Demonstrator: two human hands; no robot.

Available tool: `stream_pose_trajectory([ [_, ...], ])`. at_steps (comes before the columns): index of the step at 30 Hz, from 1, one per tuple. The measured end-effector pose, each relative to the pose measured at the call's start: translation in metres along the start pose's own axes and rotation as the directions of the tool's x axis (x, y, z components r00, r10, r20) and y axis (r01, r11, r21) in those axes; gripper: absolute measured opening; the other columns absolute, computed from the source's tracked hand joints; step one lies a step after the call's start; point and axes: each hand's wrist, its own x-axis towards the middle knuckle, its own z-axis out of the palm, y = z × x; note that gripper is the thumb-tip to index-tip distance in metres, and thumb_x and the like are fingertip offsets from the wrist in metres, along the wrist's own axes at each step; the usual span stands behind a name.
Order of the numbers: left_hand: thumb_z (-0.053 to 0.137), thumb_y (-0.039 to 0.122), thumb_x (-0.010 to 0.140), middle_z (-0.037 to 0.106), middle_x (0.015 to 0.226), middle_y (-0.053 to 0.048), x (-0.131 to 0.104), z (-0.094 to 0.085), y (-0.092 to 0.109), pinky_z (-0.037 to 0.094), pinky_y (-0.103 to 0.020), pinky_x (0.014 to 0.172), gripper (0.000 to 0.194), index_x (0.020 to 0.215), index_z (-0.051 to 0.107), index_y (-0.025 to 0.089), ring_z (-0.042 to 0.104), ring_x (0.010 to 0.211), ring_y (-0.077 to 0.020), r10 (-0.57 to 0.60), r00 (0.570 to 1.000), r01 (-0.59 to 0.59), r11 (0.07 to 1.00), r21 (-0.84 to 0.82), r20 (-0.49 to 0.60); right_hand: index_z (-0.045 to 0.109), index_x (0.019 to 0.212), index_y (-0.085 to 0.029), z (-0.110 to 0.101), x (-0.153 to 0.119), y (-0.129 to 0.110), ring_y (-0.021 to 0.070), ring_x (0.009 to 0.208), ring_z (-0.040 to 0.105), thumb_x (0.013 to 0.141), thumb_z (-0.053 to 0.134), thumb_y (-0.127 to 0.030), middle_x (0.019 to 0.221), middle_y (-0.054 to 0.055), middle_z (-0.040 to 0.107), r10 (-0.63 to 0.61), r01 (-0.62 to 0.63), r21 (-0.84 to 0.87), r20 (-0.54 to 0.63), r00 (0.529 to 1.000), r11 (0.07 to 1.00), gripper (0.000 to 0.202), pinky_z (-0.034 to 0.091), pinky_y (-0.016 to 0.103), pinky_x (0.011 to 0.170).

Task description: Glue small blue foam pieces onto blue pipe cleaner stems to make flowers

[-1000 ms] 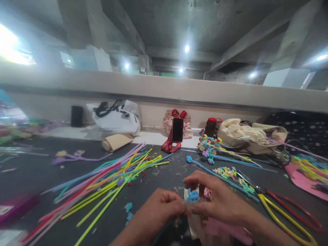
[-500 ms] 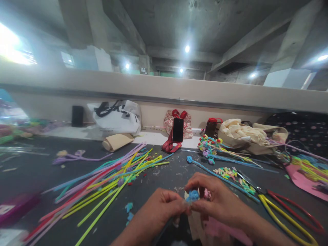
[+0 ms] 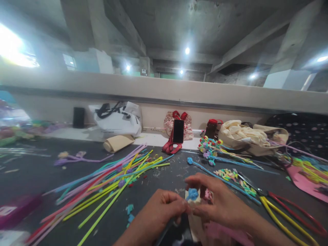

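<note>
1. Blue fuzzy piece (image 3: 192, 194) sits between left hand (image 3: 169, 206) and right hand (image 3: 217, 201), in front of the dark table (image 3: 153, 179).
2. Left thumb and forefinger pinch its lower edge.
3. Right fingers arch around it, thumb beneath; cannot tell whether they grip.
4. Pipe cleaners (image 3: 102, 194) lie left; scissors (image 3: 269, 209) right.

A dark tabletop (image 3: 153, 182) was partly overlain by multicoloured fuzzy stems (image 3: 109, 182); to their right, scissors (image 3: 263, 194) were laid beside scattered cut pieces (image 3: 228, 174).
</note>
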Motion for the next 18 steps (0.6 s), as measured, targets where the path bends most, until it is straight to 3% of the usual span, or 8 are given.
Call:
stream_pose_trajectory([
  [5, 0.058, 0.038, 0.063, 0.048, 0.044, 0.003, 0.0019, -0.0014, -0.0027, 0.021, -0.021, 0.044, 0.029, 0.064, 0.067, 0.011, 0.031, 0.041, -0.0055, 0.03, 0.999, -0.03, 1.0, -0.002, -0.019, 0.051, 0.11, -0.026, -0.0073, 0.0017, -0.0011, 0.0141, 0.08, 0.055, 0.06, 0.062, -0.004, 0.098, -0.001, 0.06, 0.004, -0.002, 0.058, -0.022, 1.0, 0.998, 0.056, 0.044, 0.024, 0.065],
  [12, 0.057, 0.042, 0.062, 0.048, 0.045, 0.002, 0.003, 0.0014, -0.0042, 0.023, -0.022, 0.048, 0.033, 0.061, 0.067, 0.01, 0.036, 0.045, -0.0072, 0.074, 0.997, -0.075, 0.996, 0.045, 0.015, 0.058, 0.099, -0.023, -0.0031, 0.0011, 0.002, 0.0114, 0.069, 0.053, 0.064, 0.065, -0.013, 0.089, -0.001, 0.058, -0.058, 0.057, 0.046, 0.03, 0.998, 0.997, 0.037, 0.045, 0.022, 0.06],
  [18, 0.057, 0.037, 0.064, 0.047, 0.045, 0.003, 0.0015, 0.0013, -0.0044, 0.022, -0.021, 0.048, 0.029, 0.061, 0.065, 0.01, 0.035, 0.045, -0.0068, 0.065, 0.998, -0.066, 0.996, 0.055, 0.021, 0.061, 0.09, -0.021, -0.0016, 0.0017, 0.001, 0.0116, 0.069, 0.053, 0.065, 0.063, -0.009, 0.086, -0.001, 0.06, -0.045, 0.044, 0.043, 0.018, 0.999, 0.998, 0.028, 0.043, 0.022, 0.06],
])
